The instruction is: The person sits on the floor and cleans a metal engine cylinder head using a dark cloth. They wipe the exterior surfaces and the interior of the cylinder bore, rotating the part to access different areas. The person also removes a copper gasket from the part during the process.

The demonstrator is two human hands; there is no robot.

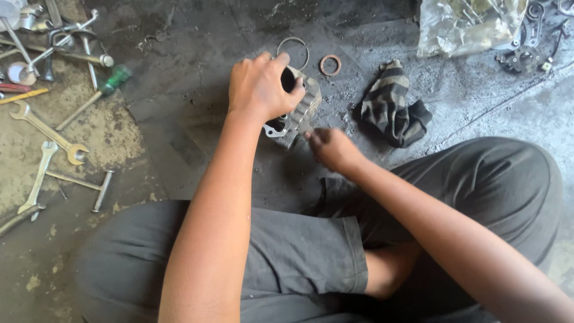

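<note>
A finned grey metal engine cylinder (302, 110) rests on the dark floor in front of my crossed legs. My left hand (258, 88) grips it from above, fingers curled over its top opening. Just to the right, my right hand (330, 148) has its fingers pinched against the cylinder's finned side; whether it holds a small thing I cannot tell. A thin metal ring (294, 49) and a copper-coloured washer (330, 65) lie on the floor just beyond the cylinder.
A striped dark rag (391, 107) lies right of the cylinder. Spanners (48, 133), a T-handle tool (81, 182) and a green-handled screwdriver (104, 90) are spread at the left. A clear plastic bag (466, 24) and engine parts (526, 54) sit at the top right.
</note>
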